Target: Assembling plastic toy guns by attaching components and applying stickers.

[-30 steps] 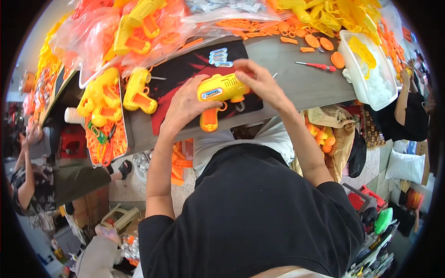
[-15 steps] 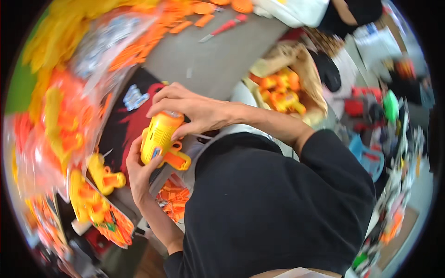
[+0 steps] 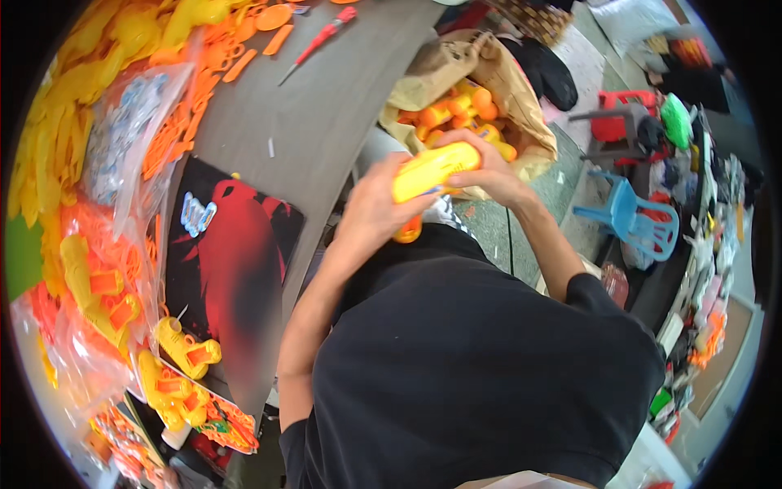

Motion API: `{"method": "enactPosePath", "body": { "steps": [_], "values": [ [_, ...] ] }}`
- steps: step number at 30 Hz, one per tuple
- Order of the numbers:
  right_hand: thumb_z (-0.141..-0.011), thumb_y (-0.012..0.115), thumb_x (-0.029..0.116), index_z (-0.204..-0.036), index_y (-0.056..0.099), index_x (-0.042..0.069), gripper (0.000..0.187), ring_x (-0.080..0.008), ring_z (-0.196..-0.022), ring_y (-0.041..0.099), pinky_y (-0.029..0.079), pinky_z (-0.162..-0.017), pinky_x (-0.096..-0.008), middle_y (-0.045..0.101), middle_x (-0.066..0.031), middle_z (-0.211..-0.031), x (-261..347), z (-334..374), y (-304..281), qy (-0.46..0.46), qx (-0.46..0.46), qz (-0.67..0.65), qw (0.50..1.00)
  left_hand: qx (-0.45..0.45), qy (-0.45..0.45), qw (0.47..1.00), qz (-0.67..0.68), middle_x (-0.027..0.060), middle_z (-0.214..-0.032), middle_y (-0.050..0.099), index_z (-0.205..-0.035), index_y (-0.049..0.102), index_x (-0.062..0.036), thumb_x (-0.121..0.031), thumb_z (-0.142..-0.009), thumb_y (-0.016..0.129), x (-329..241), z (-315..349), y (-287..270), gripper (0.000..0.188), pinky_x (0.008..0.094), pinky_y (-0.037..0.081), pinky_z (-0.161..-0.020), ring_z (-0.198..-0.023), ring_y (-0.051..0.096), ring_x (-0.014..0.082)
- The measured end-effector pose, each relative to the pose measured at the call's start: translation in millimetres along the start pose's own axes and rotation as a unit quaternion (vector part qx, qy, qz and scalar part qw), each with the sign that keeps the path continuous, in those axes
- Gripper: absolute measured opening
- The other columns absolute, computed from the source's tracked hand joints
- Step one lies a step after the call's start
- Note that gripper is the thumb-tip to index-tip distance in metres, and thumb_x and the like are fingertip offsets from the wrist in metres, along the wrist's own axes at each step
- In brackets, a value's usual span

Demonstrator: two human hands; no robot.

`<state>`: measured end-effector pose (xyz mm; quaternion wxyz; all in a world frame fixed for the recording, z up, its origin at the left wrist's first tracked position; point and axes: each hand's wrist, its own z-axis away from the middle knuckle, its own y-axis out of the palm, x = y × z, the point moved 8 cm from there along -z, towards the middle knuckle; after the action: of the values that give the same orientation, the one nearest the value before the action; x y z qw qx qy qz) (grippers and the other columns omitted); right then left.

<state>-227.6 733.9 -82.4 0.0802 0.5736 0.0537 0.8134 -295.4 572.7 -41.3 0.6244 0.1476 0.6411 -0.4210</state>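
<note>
- Your left hand is closed round one end of the yellow toy; your right hand pinches the other between thumb and fingers.
- The toy is off the table, in front of the open bag, overlapping its near edge in view.
- It looks like light, stiff, smooth plastic: likely slippery, not very fragile. Grip round the body or by the orange handle.
- A second ago you had it over the mat; now it's beside the bag, and your view has swung right.
</note>
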Motion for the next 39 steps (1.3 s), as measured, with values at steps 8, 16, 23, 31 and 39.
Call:
{"method": "enactPosePath", "body": {
  "steps": [8,16,23,31,39],
  "values": [
    [-0.09,0.066,0.011,-0.14,0.042,0.001,0.057,-0.0256,-0.116,0.058,0.047,-0.101,-0.0366,0.056,-0.0143,-0.129,-69.7,13.5,-174.1,0.031,-0.233,0.024,0.972,-0.011,0.123,0.992,-0.031,0.0199,-0.123,0.052,-0.133,0.048,-0.0034,-0.026,-0.087,0.072,-3.7,27.8,-16.7,0.058,0.0447,0.047,-0.093,-0.111,0.054,0.04],
    [-0.091,0.068,0.022,-0.112,0.058,-0.007,0.037,-0.0316,-0.106,0.058,0.049,-0.089,-0.0395,0.054,-0.0226,-0.123,-39.0,0.0,-234.0,-0.164,-0.62,0.433,0.634,-0.422,0.04,0.892,-0.156,0.0083,-0.107,0.069,-0.11,0.067,-0.0026,-0.007,-0.083,0.073,-40.6,216.0,-177.3,0.028,0.0348,0.054,-0.086,-0.1,0.066,0.0226],
    [-0.093,0.06,0.003,-0.112,0.054,-0.002,0.02,-0.0326,-0.116,0.052,0.045,-0.096,-0.0424,0.054,-0.0176,-0.121,104.1,-22.6,63.2,-0.553,-0.306,0.397,0.665,-0.657,-0.234,0.592,-0.405,0.014,-0.097,0.069,-0.104,0.069,-0.005,-0.02,-0.089,0.068,-20.2,392.9,-293.0,0.022,0.0398,0.05,-0.086,-0.097,0.064,0.0287],
    [-0.075,0.065,-0.005,-0.098,0.066,0.007,0.025,-0.0294,-0.103,0.058,0.043,-0.095,-0.0467,0.064,-0.0086,-0.111,91.3,-49.6,236.2,-0.585,0.101,0.435,0.677,-0.516,-0.322,0.641,-0.468,0.0233,-0.113,0.061,-0.132,0.044,-0.0035,-0.015,-0.089,0.065,73.8,347.1,-290.8,0.049,0.0499,0.046,-0.091,-0.104,0.059,0.0421],
    [-0.088,0.064,0.008,-0.106,0.067,0.002,0.019,-0.0248,-0.089,0.067,0.052,-0.082,-0.0336,0.068,-0.0137,-0.1,135.7,-203.2,99.7,-0.353,-0.152,0.437,0.813,-0.522,-0.303,0.678,-0.419,0.0298,-0.137,0.049,-0.153,0.016,-0.0019,-0.023,-0.096,0.06,58.0,343.2,-273.3,0.075,0.0496,0.042,-0.098,-0.12,0.051,0.046]
  ]
}}
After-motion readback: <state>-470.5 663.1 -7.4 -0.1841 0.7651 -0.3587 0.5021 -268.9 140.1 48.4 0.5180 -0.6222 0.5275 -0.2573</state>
